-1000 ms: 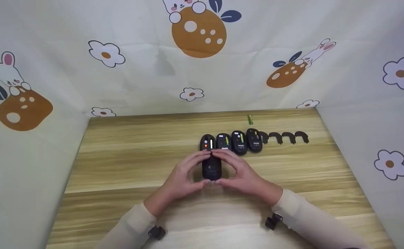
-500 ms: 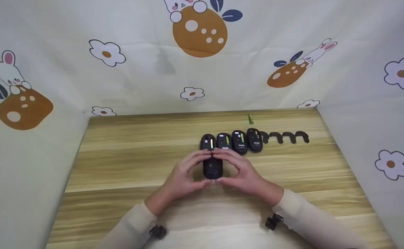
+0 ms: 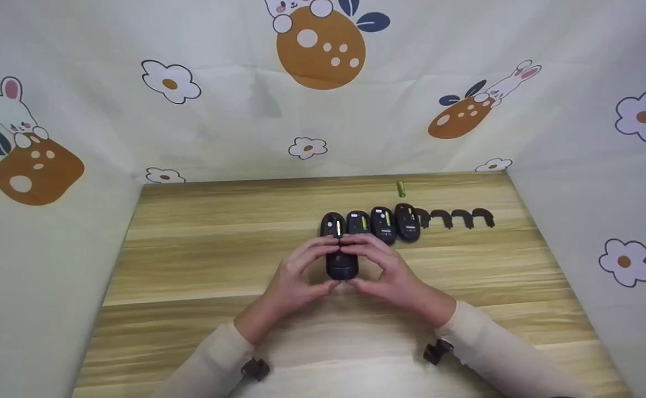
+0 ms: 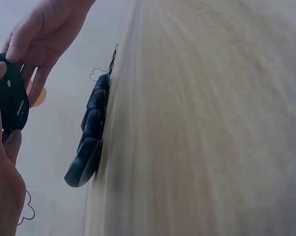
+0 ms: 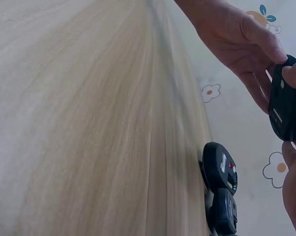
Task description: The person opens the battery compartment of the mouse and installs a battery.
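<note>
A black computer mouse (image 3: 341, 266) is held off the table between my two hands. My left hand (image 3: 295, 276) grips its left side, with fingers at the far end and thumb at the near end. In the same way my right hand (image 3: 384, 272) grips the right side. The wrist views show the mouse (image 4: 13, 96) raised above the tabletop, with a pale oval spot and a thin light mark on its face. Just beyond the hands, several more black mice (image 3: 382, 225) lie belly up in a row, with batteries in their uncovered compartments.
Several curved black battery covers (image 3: 461, 218) lie in a line right of the mice. One loose green battery (image 3: 400, 189) rests behind them. The wood-grain table (image 3: 201, 243) is bordered by printed cloth walls (image 3: 234, 121) at the back and sides.
Both hands, still gripping the mouse, have shifted slightly away from the body. The mouse's near end looks foreshortened. The row of mice, covers and loose battery stay in place.
</note>
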The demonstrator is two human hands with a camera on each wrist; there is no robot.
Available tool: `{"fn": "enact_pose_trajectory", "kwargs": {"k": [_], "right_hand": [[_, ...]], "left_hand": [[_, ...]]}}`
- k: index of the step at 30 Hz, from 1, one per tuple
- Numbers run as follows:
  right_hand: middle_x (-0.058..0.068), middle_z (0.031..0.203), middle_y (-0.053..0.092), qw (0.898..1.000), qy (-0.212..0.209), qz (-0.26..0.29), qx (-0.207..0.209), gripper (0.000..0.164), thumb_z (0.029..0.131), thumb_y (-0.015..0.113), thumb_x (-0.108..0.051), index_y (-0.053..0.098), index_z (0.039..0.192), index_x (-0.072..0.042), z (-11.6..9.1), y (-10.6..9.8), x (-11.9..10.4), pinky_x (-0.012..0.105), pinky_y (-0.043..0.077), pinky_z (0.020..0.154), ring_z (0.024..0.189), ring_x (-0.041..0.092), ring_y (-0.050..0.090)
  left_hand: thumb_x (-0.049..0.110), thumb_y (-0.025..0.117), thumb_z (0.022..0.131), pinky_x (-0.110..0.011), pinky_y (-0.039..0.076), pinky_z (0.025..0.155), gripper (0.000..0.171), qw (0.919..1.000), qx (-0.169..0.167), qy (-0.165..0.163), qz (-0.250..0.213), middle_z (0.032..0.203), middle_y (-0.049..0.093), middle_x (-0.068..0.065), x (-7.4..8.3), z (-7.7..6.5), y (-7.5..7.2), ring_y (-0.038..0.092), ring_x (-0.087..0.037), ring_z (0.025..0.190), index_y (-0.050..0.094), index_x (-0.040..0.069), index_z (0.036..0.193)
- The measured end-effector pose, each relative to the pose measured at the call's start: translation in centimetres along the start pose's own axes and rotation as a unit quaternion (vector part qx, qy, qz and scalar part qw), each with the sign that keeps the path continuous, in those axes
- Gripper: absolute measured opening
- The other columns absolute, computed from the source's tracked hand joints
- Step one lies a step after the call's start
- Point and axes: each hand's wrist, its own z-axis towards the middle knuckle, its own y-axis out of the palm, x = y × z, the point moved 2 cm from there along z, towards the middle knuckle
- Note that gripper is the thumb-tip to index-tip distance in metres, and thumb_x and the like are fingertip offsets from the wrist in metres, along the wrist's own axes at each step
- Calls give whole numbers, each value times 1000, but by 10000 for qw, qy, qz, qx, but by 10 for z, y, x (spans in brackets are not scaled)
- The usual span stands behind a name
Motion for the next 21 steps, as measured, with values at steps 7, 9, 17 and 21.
{"fn": "enact_pose_trajectory", "kwargs": {"k": [7, 9, 17, 21], "right_hand": [[25, 149, 62, 9997, 112, 150, 187, 66, 81, 78, 15, 69, 144, -3, 1, 0, -3, 46, 48, 123, 139, 43, 61], [25, 147, 63, 9995, 141, 178, 228, 66, 81, 76, 16, 69, 144, -3, 1, -1, -3, 46, 49, 122, 138, 42, 61], [20, 139, 68, 9987, 243, 235, 392, 59, 84, 78, 15, 72, 139, -2, 0, -1, -1, 44, 53, 119, 132, 37, 65], [17, 132, 70, 9975, 368, 393, 466, 50, 89, 83, 9, 74, 137, -2, 0, -1, -2, 42, 58, 112, 125, 32, 68]], "left_hand": [[-13, 86, 78, -43, 52, 118, 63, 9998, 158, -34, -122, 146, 70, -10, 3, 4, -1, 67, -34, 135, 74, 8, 137], [-12, 86, 79, -43, 53, 118, 62, 9998, 167, -51, -113, 145, 70, -10, 4, 5, -1, 68, -33, 134, 74, 8, 137], [-14, 85, 82, -41, 55, 115, 57, 9990, 315, -105, -284, 138, 74, -8, 7, 8, 2, 70, -31, 129, 76, 8, 133], [-11, 86, 88, -40, 61, 107, 51, 9980, 351, -148, -496, 133, 75, -9, 7, 8, 5, 73, -29, 122, 75, 8, 134]]}}
